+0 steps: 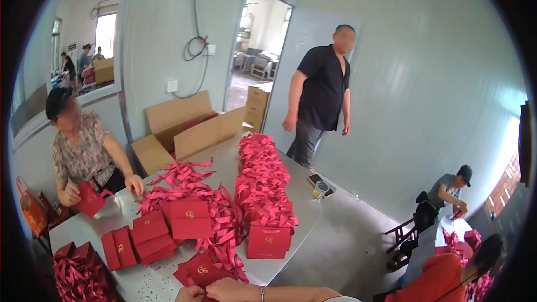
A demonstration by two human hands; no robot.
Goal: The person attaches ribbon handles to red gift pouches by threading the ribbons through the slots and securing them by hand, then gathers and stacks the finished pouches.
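Observation:
At the lower edge, my left hand (191, 293) and my right hand (226, 289) are close together, fingers closed at the near edge of a small red gift bag (202, 269) with a gold emblem. Their lower parts are cut off by the picture's edge. A bracelet circles my right wrist. Just beyond lies a tangle of red ribbon handles (226, 246). More flat red bags (151, 237) lie to the left of it, and a long row of upright bags (269, 241) with ribbon handles stands to the right.
Bundled bags (84, 274) stand at the table's (263, 271) left corner. Across it, a person (84, 151) holds a red bag. An open carton (196, 128) is behind; a cup (320, 189) and phone (330, 189) lie right. Another person (324, 89) stands by the doorway. Others work at right.

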